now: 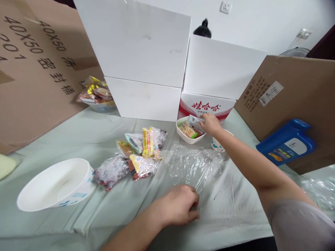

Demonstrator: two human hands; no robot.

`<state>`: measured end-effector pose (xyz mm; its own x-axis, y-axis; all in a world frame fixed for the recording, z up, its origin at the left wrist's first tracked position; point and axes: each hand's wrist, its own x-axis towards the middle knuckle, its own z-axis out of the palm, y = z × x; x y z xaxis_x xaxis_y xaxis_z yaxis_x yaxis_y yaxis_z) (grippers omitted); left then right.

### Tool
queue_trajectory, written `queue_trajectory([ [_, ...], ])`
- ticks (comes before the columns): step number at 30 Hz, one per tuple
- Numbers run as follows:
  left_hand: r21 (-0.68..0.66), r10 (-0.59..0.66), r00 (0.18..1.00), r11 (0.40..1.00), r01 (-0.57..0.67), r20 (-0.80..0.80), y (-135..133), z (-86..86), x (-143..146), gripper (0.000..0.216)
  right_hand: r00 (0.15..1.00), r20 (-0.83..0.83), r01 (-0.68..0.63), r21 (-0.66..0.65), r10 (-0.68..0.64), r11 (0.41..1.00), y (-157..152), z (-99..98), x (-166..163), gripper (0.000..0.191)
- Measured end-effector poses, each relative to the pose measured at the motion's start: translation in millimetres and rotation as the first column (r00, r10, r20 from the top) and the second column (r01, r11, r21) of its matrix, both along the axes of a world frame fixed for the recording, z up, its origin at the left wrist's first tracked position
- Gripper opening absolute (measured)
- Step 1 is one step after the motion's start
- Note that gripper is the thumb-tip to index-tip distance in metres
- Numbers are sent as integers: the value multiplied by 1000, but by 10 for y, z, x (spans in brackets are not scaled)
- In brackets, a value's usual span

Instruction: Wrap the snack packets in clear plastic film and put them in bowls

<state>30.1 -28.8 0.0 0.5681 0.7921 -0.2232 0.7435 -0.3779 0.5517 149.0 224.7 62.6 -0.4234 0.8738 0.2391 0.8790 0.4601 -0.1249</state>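
My left hand (180, 205) rests near the table's front edge with its fingers curled down onto the near edge of a clear plastic bag (193, 165) that lies flat on the pale green cloth. My right hand (210, 123) reaches far forward over a small white bowl (183, 134) filled with snack packets. Its fingers are pinched on a small silvery packet (195, 120) above the bowl. Left of the clear bag lies a cluster of filled snack bags (136, 155).
A large white bowl (54, 184) stands at the front left. White boxes (141, 62) and a red-and-white carton (206, 106) stand behind. Cardboard sheets lean at left (34, 69) and right (295, 97), with a blue container (286, 143). Another snack pile (95, 92) lies at back left.
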Motion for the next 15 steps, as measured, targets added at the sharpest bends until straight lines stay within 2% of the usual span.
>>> queue_trajectory([
  [2, 7, -38, 999, 999, 38, 5, 5, 1, -24, 26, 972, -21, -233, -8, 233, 972, -283, -67, 136, 31],
  [3, 16, -61, 998, 998, 60, 11, 8, -5, -41, 30, 912, -45, -409, -70, 407, 910, -450, -114, 232, 29],
  [4, 27, -83, 996, 996, 83, 20, 11, -16, -60, 34, 818, -84, -575, -180, 569, 798, -622, -167, 346, 29],
  [5, 39, -104, 994, 994, 103, 30, 14, -30, -81, 38, 721, -116, -681, -298, 683, 669, -792, -223, 476, 31],
  [6, 48, -119, 992, 992, 118, 39, 17, -45, -103, 41, 642, -130, -733, -393, 756, 555, -953, -278, 621, 35],
  [7, 51, -125, 991, 991, 122, 47, 20, -58, -124, 42, 607, -130, -742, -448, 784, 500, -1098, -330, 778, 41],
  [10, 43, -103, 992, 994, 101, 68, 30, -59, -170, 20, 682, -106, -668, -492, 724, 558, -1436, -453, 1278, 54],
  [12, 21, -80, 993, 997, 78, 83, 31, -14, -183, 18, 750, -100, -609, -492, 654, 623, -1611, -515, 1588, 56],
  [13, 3, -69, 993, 998, 69, 92, 27, 20, -186, 20, 782, -100, -580, -478, 615, 660, -1696, -545, 1722, 51],
  [15, -82, -60, 991, 994, 70, 120, 12, 100, -195, 20, 831, -116, -537, -420, 544, 732, -1868, -603, 1931, 31],
])
